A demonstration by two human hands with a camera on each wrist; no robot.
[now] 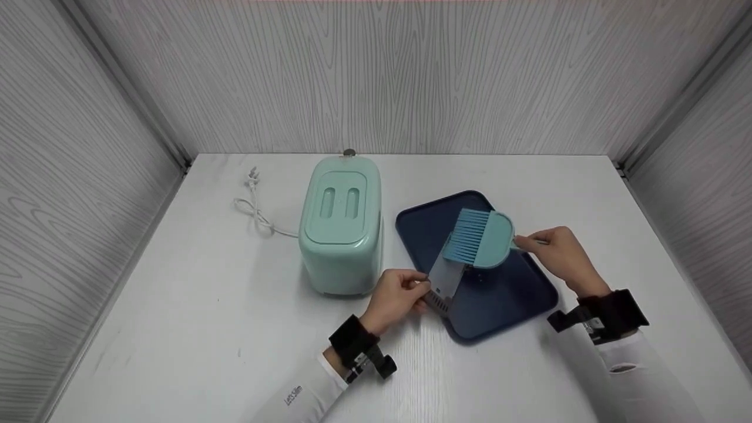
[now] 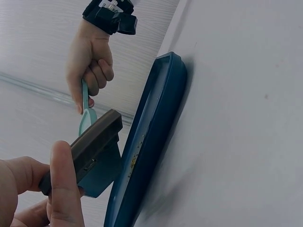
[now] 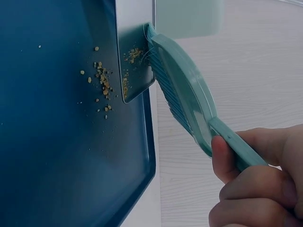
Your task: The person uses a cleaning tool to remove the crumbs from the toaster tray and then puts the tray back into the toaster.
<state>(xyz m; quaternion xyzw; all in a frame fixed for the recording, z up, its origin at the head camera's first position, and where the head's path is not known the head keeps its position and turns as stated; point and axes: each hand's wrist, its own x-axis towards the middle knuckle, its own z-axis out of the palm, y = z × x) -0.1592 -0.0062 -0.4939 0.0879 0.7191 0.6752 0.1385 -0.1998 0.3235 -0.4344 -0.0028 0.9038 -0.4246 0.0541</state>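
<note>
My left hand pinches the slotted end of a metal crumb tray, which is tilted over a navy serving tray. With the right hand I grip the thin handle of a turquoise brush. In the right wrist view, the tips of its bristles meet the shiny crumb tray, where yellowish crumbs lie near the end. More crumbs are scattered on the serving tray below. The left wrist view has the crumb tray's dark end piece between thumb and fingers.
A mint-green toaster with a lid over its top stands left of the serving tray. Its white cord and plug lie on the white table behind it to the left. Grey wood-grain panels close in the back and sides.
</note>
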